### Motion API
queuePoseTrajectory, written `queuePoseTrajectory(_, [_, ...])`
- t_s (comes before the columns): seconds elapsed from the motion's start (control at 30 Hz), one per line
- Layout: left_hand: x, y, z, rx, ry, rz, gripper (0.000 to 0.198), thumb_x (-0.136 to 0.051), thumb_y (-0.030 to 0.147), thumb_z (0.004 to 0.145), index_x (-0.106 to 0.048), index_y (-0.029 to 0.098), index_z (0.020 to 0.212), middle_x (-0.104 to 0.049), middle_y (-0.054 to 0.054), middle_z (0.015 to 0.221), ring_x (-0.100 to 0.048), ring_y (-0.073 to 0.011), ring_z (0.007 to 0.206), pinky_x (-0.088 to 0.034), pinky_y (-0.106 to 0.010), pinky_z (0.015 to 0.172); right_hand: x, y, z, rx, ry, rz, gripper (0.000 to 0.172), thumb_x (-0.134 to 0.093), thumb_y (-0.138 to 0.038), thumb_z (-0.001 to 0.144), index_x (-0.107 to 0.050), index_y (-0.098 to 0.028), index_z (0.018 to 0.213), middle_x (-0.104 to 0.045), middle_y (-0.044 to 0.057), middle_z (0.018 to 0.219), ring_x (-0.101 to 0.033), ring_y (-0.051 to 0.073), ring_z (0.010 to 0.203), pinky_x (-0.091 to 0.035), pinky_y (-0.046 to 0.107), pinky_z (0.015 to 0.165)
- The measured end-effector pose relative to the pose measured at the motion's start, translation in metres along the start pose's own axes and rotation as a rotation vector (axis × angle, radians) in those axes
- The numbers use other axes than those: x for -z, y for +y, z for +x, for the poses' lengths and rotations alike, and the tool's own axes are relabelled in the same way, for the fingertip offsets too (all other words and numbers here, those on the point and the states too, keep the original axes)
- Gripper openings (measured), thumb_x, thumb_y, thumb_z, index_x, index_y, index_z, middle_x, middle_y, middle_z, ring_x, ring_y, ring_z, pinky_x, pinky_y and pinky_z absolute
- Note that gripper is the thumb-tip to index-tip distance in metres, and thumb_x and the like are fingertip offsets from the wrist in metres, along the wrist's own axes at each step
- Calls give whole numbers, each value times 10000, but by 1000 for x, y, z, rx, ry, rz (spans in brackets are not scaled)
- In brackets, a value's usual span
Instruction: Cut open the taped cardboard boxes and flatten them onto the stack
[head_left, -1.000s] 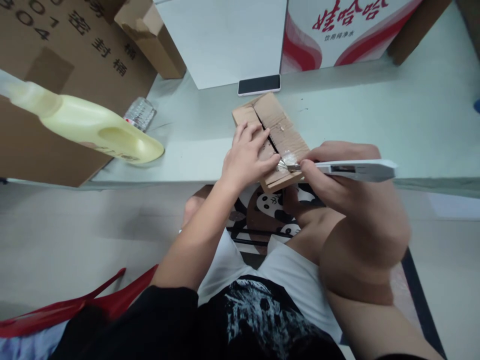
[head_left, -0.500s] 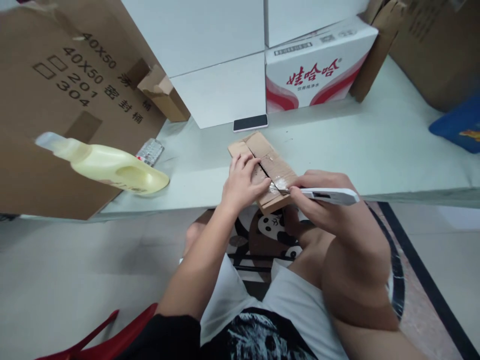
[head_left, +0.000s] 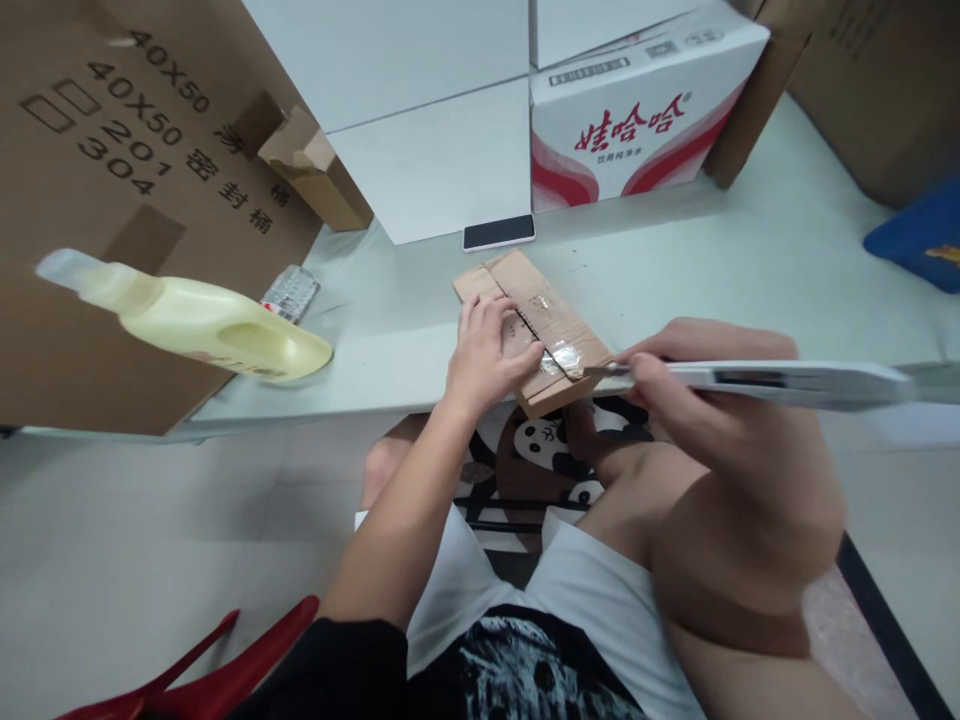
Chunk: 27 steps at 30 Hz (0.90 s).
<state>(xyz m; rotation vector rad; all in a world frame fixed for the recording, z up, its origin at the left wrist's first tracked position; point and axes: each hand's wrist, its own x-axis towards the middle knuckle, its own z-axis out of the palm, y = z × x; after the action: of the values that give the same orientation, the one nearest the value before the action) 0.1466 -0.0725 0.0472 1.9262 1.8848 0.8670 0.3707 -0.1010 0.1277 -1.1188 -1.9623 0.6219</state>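
Note:
A small brown cardboard box point(head_left: 555, 310) lies at the near edge of the pale table point(head_left: 750, 270), its taped flaps facing up. My left hand point(head_left: 487, 350) presses down on the box's left half, fingers bent over the seam. My right hand point(head_left: 697, 380) is closed round a white utility knife point(head_left: 780, 383). The knife's blade tip touches the clear tape at the box's near right corner. The knife handle runs out to the right across the view.
A yellow jug point(head_left: 210, 325) lies on its side at the table's left. A phone point(head_left: 499, 232) lies behind the box. Large cardboard cartons point(head_left: 112, 180), white panels point(head_left: 435, 150) and a red-and-white carton point(head_left: 630, 120) line the back. A blue item point(head_left: 919, 240) is far right.
The knife has slid toward me along the tape to the box's near right corner. My left hand has stayed on the box. The camera view shifted.

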Motion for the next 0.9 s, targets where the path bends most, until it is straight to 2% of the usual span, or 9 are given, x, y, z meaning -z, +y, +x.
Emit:
queuePoseTrajectory(0.1, [0, 0, -1, 29, -11, -23, 442, -732, 422, 780, -497, 266, 1120, -513, -107, 1462, -229, -397, 1517, -252, -653, 1202, 1, 3, -2, -32, 227, 3, 175, -568, -194, 888, -681, -249, 767, -686, 31, 736, -649, 198, 697, -499, 347, 672])
queuePoseTrajectory(0.2, [1, 0, -1, 19, -16, -13, 401, -730, 450, 787, -490, 256, 1043, -493, -114, 1492, -225, -400, 1519, -241, -648, 1206, -2, 17, 1, -10, 280, -61, 226, -532, -89, 840, -683, -249, 788, -713, 60, 888, -676, 222, 864, -516, 368, 796])
queuePoseTrajectory(0.27, [0, -1, -2, 10, -10, -10, 389, -717, 463, 799, -488, 257, 1037, -489, -113, 1499, -220, -408, 1520, -237, -667, 1197, -3, 28, 5, 3, 235, -97, 295, -497, -25, 780, -688, -245, 825, -721, 51, 931, -675, 207, 865, -517, 350, 797])
queuePoseTrajectory(0.33, [-2, -5, -3, 4, 6, -16, 406, -713, 468, 803, -485, 266, 1072, -488, -109, 1498, -215, -406, 1523, -244, -673, 1190, -5, 38, 9, 17, 128, -115, 315, -501, -39, 774, -706, -241, 900, -726, 40, 927, -668, 197, 819, -521, 339, 762])
queuePoseTrajectory(0.43, [-8, -16, -7, -37, 54, -37, 448, -687, 486, 819, -459, 284, 1148, -512, -96, 1460, -230, -362, 1523, -275, -622, 1199, -12, 45, 12, 30, -104, -128, 237, -594, -206, 849, -725, -235, 1045, -704, 73, 1012, -666, 223, 872, -535, 367, 779])
queuePoseTrajectory(0.5, [-11, -26, -12, -86, 105, -55, 447, -627, 502, 858, -425, 290, 1195, -533, -91, 1414, -257, -317, 1516, -288, -575, 1211, -21, 45, 12, 55, -224, -126, 282, -667, -316, 844, -726, -246, 1110, -657, 98, 1121, -661, 243, 938, -543, 379, 797])
queuePoseTrajectory(0.57, [-13, -35, -18, -121, 156, -60, 436, -540, 534, 902, -387, 291, 1230, -525, -93, 1396, -273, -282, 1512, -291, -540, 1223, -31, 44, 12, 77, -303, -113, 359, -717, -344, 811, -717, -260, 1160, -594, 106, 1226, -654, 249, 977, -547, 371, 796])
queuePoseTrajectory(0.73, [-10, -49, -29, -114, 190, -45, 505, -340, 696, 927, -366, 291, 1229, -489, -99, 1391, -285, -260, 1507, -269, -526, 1245, -50, 38, 16, 77, -345, -83, 417, -717, -315, 806, -687, -257, 1218, -540, 108, 1279, -636, 252, 1021, -537, 356, 811])
queuePoseTrajectory(0.9, [-5, -54, -32, -106, 177, -50, 523, -367, 724, 902, -412, 289, 1188, -499, -99, 1398, -280, -271, 1505, -280, -537, 1234, -55, 37, 24, 87, -276, -35, 405, -699, -371, 824, -682, -233, 1204, -624, 110, 1196, -634, 254, 1018, -516, 344, 787])
